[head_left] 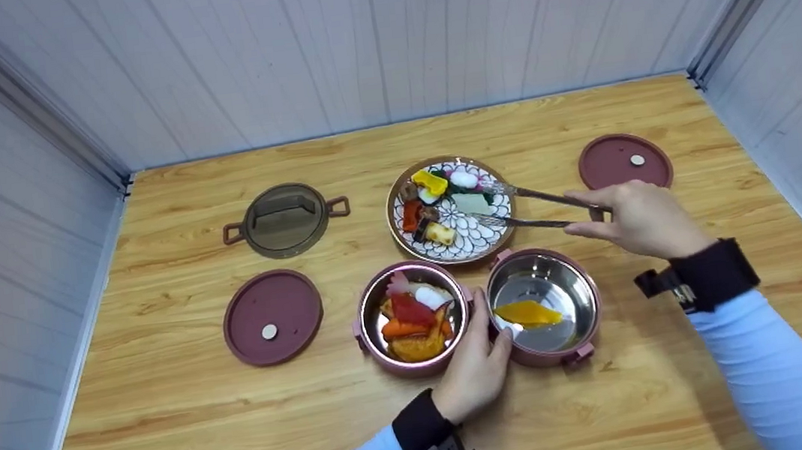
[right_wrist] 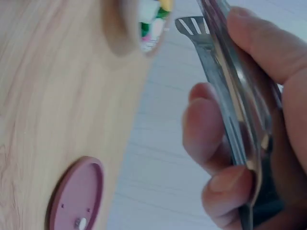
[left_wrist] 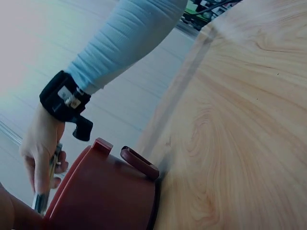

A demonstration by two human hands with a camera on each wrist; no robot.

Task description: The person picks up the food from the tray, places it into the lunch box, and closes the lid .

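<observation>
My right hand [head_left: 646, 220] grips metal tongs [head_left: 545, 197] with slotted tips. Their arms are spread over the patterned plate [head_left: 475, 243], one tip by a white oval piece [head_left: 464, 178], the other by a pale green square piece [head_left: 472, 203]. My left hand [head_left: 475, 375] holds the near left rim of the right pink steel-lined pot [head_left: 580, 287], thumb at the rim and fingers between the pots. Inside lies a yellow leaf-shaped piece [head_left: 528, 314]. The left pot [head_left: 369, 311] beside it holds several toy-like food pieces, including a red one [head_left: 411, 311].
Two maroon lids lie on the wooden table [head_left: 168, 433], one [head_left: 272, 319] at left and one [head_left: 620, 158] at far right. A brown lid with a handle [head_left: 285, 219] lies back left. Panel walls [head_left: 365, 40] enclose the back and sides.
</observation>
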